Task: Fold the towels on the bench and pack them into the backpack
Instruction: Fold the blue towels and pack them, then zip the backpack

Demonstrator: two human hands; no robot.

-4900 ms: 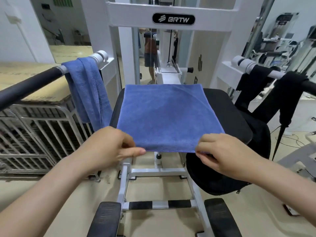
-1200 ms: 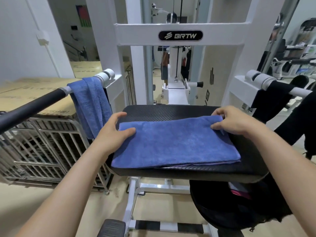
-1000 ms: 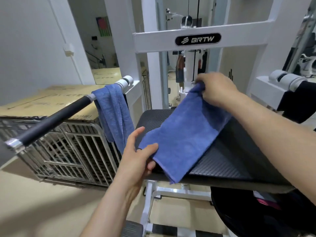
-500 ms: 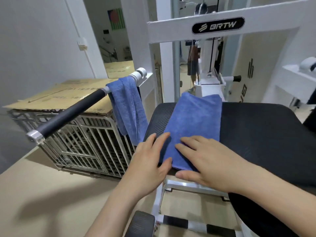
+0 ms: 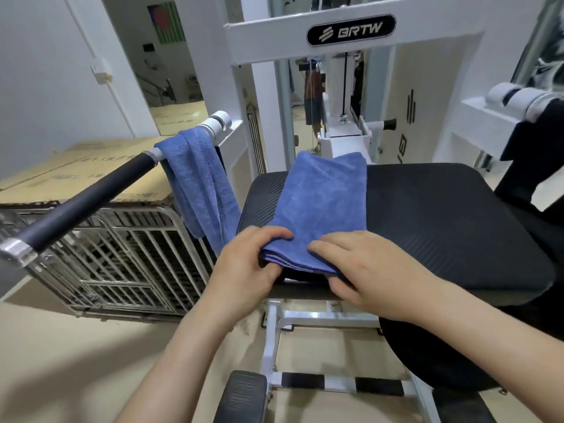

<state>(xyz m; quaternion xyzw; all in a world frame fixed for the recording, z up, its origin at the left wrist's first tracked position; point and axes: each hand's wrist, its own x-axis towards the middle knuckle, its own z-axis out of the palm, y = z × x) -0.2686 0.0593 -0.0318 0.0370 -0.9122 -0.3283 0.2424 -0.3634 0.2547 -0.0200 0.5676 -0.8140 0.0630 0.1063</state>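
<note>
1. White machine frame [image 5: 305,41]: stands behind everything and bears a black "BRTW" badge [image 5: 351,30].
2. Surface [image 5: 442,221]: black ribbed pad carrying the folded towel on its left part.
3. Backpack [image 5: 433,355]: dark, seen only in part, low beneath the right side of the surface.
4. Metal cage [image 5: 116,257]: at left, topped with cardboard [image 5: 76,175].
5. Black bar [image 5: 82,206]: carries a second blue towel [image 5: 201,184] draped over it, hanging down.
6. Folded towel [image 5: 323,203]: blue, several layers, its near edge at the front rim.
7. Left hand [image 5: 244,270]: pinches the near left corner of the folded towel.
8. Right hand [image 5: 366,270]: grips the near right edge, fingers on top, thumb beneath.
</note>
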